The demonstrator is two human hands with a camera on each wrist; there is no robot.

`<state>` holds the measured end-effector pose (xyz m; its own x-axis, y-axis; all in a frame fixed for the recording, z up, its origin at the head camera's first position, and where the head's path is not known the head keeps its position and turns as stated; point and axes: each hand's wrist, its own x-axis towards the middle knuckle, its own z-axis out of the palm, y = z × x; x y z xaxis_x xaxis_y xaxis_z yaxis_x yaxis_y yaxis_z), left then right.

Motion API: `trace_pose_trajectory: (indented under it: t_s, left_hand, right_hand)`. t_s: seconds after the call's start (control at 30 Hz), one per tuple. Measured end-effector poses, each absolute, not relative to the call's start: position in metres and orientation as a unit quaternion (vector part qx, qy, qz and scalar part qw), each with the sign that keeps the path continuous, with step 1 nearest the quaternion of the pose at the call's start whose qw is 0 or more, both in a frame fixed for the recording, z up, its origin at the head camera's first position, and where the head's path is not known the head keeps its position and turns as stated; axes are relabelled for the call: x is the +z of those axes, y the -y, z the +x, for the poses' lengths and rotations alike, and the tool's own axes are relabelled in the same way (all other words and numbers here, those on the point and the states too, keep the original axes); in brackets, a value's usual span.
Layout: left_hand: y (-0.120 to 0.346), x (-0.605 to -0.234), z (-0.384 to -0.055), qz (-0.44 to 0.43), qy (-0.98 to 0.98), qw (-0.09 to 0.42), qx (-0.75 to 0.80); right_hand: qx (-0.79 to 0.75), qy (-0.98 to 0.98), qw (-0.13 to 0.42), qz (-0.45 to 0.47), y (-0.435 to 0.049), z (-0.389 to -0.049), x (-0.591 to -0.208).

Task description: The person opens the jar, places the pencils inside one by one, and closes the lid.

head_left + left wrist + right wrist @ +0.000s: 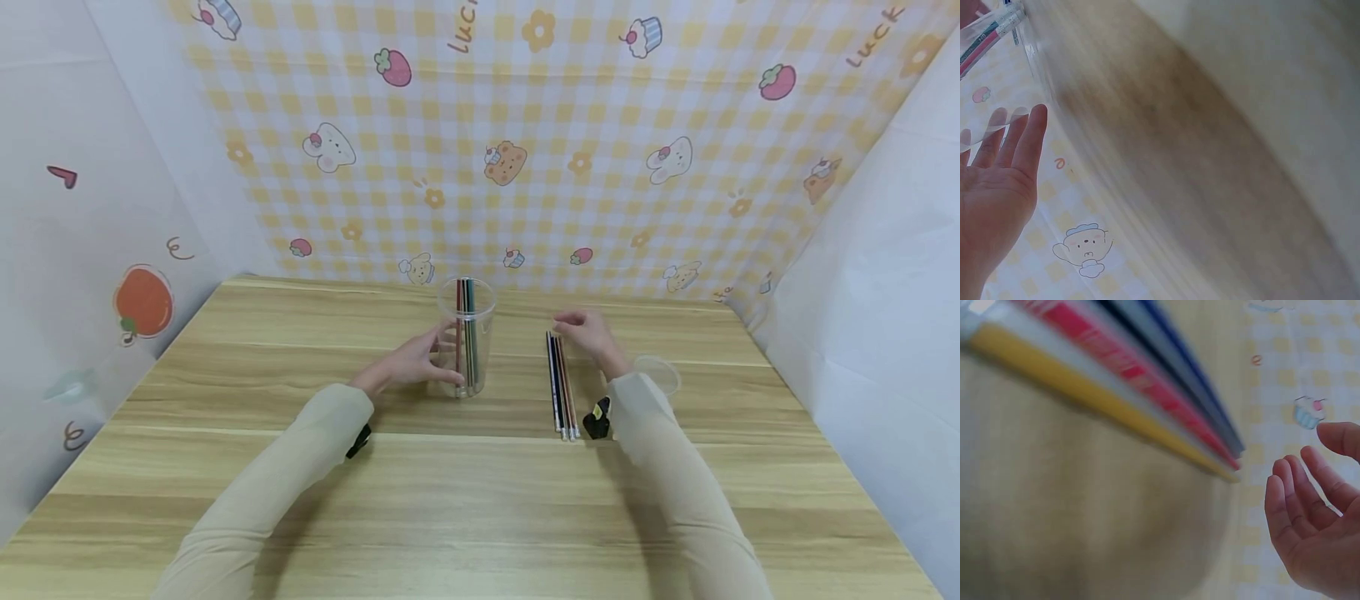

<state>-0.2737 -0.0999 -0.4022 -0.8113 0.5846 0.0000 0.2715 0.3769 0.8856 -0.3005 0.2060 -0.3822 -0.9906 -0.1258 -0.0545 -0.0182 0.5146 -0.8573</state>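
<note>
A tall clear plastic cup (486, 342) stands upright on the table with several pencils (470, 333) inside. My left hand (412, 360) holds it from the left, thumb in front and fingers behind; in the left wrist view the fingers (1030, 140) look nearly straight, with the cup's clear edge across them. To the right of the cup, several pencils (562, 387) lie side by side, eraser ends toward me. My right hand (588, 333) hovers by their far ends, loosely bent. In the right wrist view its fingers (1297, 503) are apart from the pencils and hold nothing.
A clear round lid (657, 375) lies just right of the right wrist. Black devices (597, 419) are worn at the wrists. The wood-grain table (465, 517) meets a yellow checked backdrop (420, 208) behind, with white sheets on both sides.
</note>
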Motion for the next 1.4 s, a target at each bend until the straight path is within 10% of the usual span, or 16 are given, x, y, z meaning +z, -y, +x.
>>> trace_pose_trajectory:
  t_s: [1.4]
  left_hand:
    - [0.098,-0.374,-0.256,0.249,-0.819,0.180,0.485]
  right_hand:
    - [-0.277,-0.955,0.099,-0.026,-0.212,-0.307,-0.397]
